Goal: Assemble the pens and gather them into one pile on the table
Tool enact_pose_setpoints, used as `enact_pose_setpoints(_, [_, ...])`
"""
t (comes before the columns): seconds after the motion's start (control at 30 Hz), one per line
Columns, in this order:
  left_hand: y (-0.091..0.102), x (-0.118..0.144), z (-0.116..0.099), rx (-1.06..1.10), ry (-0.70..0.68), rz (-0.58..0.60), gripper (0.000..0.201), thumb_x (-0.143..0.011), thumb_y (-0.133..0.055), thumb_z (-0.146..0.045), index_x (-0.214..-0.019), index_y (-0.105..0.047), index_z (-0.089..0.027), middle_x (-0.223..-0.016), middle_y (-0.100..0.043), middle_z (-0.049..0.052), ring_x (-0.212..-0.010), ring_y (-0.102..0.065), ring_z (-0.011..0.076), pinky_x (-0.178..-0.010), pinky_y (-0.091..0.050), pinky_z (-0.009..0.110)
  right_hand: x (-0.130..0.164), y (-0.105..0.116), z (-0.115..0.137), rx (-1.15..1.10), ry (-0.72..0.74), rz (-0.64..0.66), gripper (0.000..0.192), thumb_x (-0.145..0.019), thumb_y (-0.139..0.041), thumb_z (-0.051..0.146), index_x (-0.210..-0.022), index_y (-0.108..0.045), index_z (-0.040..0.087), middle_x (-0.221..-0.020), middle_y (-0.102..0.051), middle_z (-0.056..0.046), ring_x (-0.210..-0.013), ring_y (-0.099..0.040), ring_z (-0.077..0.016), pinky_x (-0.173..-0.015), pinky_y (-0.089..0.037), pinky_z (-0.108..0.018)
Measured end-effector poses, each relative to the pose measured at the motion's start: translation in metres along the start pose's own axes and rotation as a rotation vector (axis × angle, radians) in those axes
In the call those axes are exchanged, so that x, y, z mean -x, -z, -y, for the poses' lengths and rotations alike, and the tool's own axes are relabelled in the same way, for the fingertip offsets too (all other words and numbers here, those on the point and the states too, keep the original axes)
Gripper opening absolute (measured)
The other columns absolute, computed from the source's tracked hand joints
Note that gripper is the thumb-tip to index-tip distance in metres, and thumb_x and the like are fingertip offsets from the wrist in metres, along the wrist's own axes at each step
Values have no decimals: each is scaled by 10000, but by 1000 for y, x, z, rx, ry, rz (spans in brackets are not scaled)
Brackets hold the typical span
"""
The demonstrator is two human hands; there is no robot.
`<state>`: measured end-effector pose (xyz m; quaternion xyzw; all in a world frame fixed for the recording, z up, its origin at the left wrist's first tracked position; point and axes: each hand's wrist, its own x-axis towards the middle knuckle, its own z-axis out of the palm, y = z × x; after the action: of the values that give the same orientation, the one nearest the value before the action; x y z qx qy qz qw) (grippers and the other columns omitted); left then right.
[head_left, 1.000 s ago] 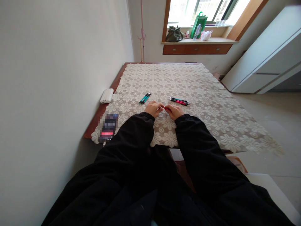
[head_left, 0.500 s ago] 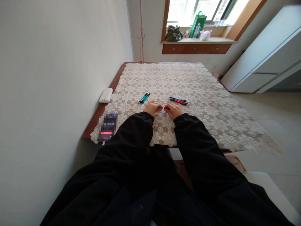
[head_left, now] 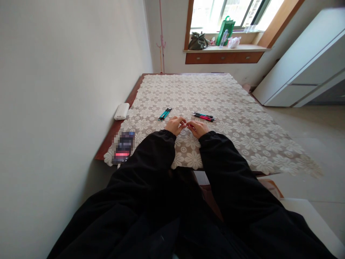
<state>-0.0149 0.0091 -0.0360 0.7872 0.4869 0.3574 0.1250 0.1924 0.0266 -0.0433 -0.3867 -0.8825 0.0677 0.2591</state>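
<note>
My left hand (head_left: 175, 125) and my right hand (head_left: 198, 128) meet above the near part of the table, fingertips almost touching. The fingers of both are closed in a pinch. A bit of red (head_left: 191, 126) shows under the right fingers; most of it is hidden, and its kind cannot be made out. What the left fingertips hold, if anything, is too small to tell. Just beyond the left hand lie teal-and-black pens (head_left: 165, 114), side by side. Beyond the right hand lies another group, with a red-and-black pen (head_left: 203, 117) and a teal one (head_left: 202, 114).
A floral lace cloth (head_left: 185, 90) covers the table. At the left edge are a white power bank (head_left: 122, 111) and a phone (head_left: 124, 147) with a cable. A wall (head_left: 67, 90) runs close on the left. Bags (head_left: 198, 41) sit on the windowsill.
Both hands stay at the same place while the fingers shift slightly. Less of the red bit shows at the right fingertips. The pens have not moved.
</note>
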Motion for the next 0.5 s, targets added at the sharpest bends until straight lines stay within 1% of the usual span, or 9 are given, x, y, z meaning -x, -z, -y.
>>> enact_pose_setpoints(0.13, [-2, -1, 3, 25, -2, -19, 173, -898, -743, -252, -1060, -686, -231, -933, -782, 15, -1003, -667, 192, -979, -504, 329, 1, 1, 1, -56, -59, -40, 305, -997, -485, 385, -1077, -728, 219, -979, -763, -85, -815, -675, -216, -764, -483, -316])
enact_pose_setpoints(0.23, [0, -1, 2, 42, -3, -48, 268, -878, -755, -265, -1126, -661, -230, -978, -788, 7, -982, -657, 187, -979, -500, 323, 1, 0, 0, -97, -88, -57, 299, -981, -503, 395, -1072, -730, 223, -944, -756, -73, -771, -657, -205, -748, -479, -310])
enact_pose_setpoints(0.3, [3, 0, -1, 21, 17, -86, 354, -841, -778, -288, -1164, -647, -227, -1070, -781, 21, -1029, -646, 206, -1000, -491, 337, 0, -1, -2, -122, -101, -75, 298, -971, -507, 398, -1062, -731, 223, -927, -750, -64, -752, -645, -198, -748, -481, -308])
enact_pose_setpoints(0.37, [7, 0, -4, -19, 53, -120, 387, -812, -778, -290, -1169, -647, -221, -1162, -758, 45, -1101, -631, 237, -1042, -469, 367, 0, -2, -5, -142, -123, -101, 309, -966, -507, 410, -1051, -734, 219, -894, -741, -58, -733, -634, -192, -742, -481, -306])
enact_pose_setpoints(0.43, [11, 0, -6, -55, 96, -115, 353, -794, -728, -215, -1139, -657, -213, -1186, -740, 61, -1159, -616, 263, -1070, -446, 395, 0, -3, -9, -149, -151, -128, 318, -959, -510, 421, -1035, -737, 212, -864, -735, -54, -716, -628, -190, -731, -480, -306])
enact_pose_setpoints(0.5, [12, 0, -5, -100, 146, -82, 367, -747, -659, -107, -1100, -666, -210, -1160, -736, 67, -1190, -605, 279, -1059, -441, 411, 0, -3, -11, -136, -176, -149, 314, -953, -514, 415, -1031, -740, 212, -874, -742, -54, -728, -635, -192, -733, -481, -307])
